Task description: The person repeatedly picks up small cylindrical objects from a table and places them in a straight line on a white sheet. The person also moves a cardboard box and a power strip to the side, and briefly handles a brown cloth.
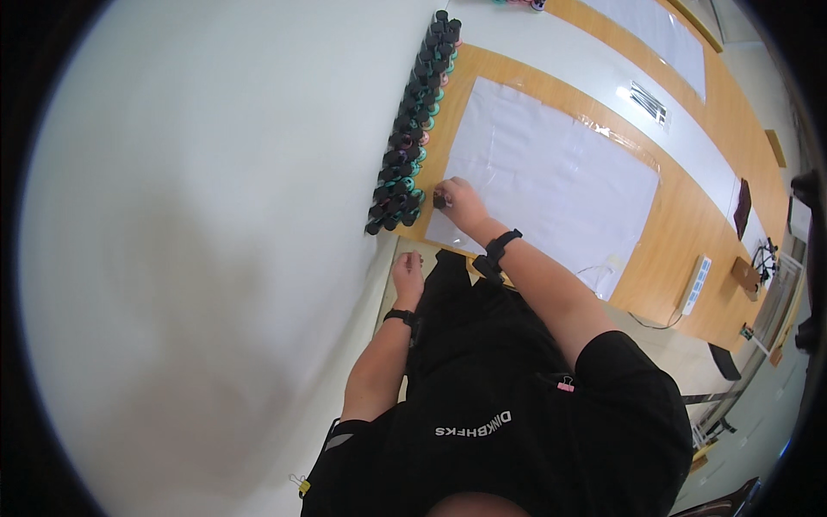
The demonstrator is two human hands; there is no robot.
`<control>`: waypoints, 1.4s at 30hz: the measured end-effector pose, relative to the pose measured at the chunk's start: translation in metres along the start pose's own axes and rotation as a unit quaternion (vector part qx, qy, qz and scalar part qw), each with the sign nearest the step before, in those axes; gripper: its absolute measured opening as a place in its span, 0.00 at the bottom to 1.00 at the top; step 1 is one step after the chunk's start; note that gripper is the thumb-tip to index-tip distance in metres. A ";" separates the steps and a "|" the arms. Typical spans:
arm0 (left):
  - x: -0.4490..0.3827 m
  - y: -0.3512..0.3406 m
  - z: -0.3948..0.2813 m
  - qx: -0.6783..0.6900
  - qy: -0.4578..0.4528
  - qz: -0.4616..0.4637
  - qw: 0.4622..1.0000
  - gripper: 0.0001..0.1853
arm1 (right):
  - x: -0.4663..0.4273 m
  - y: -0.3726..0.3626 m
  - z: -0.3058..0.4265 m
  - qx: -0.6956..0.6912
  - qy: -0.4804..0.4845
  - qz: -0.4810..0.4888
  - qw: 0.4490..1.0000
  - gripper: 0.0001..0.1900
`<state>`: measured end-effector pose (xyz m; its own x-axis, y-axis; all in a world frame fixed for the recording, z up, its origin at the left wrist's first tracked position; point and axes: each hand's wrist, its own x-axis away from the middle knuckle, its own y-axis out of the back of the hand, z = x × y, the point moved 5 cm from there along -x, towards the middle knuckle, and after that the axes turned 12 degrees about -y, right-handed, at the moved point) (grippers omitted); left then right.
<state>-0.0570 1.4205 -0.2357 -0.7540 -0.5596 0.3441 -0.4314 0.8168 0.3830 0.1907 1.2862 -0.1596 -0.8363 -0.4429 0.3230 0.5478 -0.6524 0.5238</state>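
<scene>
My right hand (464, 203) is over the left edge of a large white paper sheet (555, 174), its fingers around a small black-capped bottle (439, 201). Most of that bottle is hidden by the fingers. Close to its left stand several rows of small bottles (413, 116) with black caps and teal or pink bodies, packed along the table's end against the white wall. My left hand (408, 262) hangs low beside the table's near corner, fingers curled, with nothing visible in them.
The sheet is fixed with clear tape to a wooden table (678, 226). A white power strip (696, 284) with a cable lies to the right. Farther along are a shiny packet (648, 103), a dark cloth (743, 208) and a brown box (746, 276). A white wall (226, 194) bounds the left side.
</scene>
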 end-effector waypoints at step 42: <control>0.193 -0.196 -0.145 -0.377 -0.205 0.660 0.617 0.23 | 0.454 0.290 -0.139 -0.407 -0.166 -0.291 0.850 0.36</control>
<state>-0.0464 1.1326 -0.1202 -0.3304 0.7313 0.5967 0.9286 0.1385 0.3443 -0.0277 0.8107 0.0296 -0.8568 0.2104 0.4707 -0.2401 -0.9707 -0.0033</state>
